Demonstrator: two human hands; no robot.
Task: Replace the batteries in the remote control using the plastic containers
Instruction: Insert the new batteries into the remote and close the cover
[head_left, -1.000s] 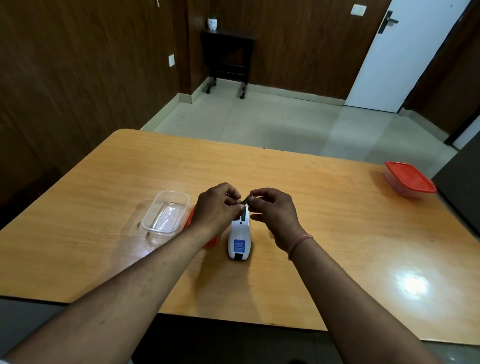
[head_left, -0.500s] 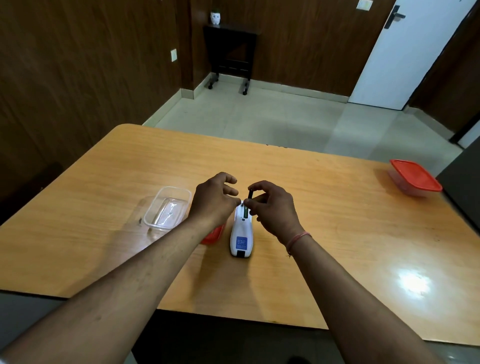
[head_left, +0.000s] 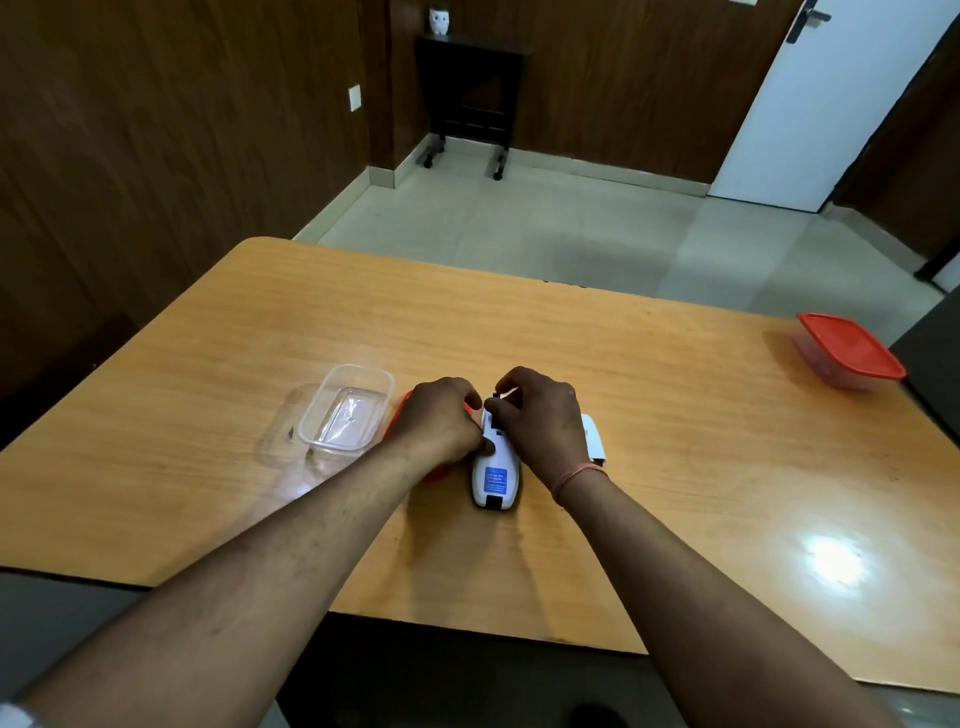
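While pinching a small dark battery (head_left: 494, 399) at the open compartment, right hand (head_left: 540, 421) curls over white remote (head_left: 493, 467), face-down on table (head_left: 649, 415); left hand (head_left: 441, 421) steadies its side, thumb touching. Clear open container (head_left: 347, 408) just left; lidded red-topped container (head_left: 849, 356) well apart, far right.

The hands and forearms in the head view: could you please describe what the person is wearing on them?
Both forearms are bare, with no sleeves and no gloves. The right hand has a thin pinkish-red thread band around its wrist. The left hand and its wrist carry nothing visible. A bit of white cloth shows at the lower left corner.
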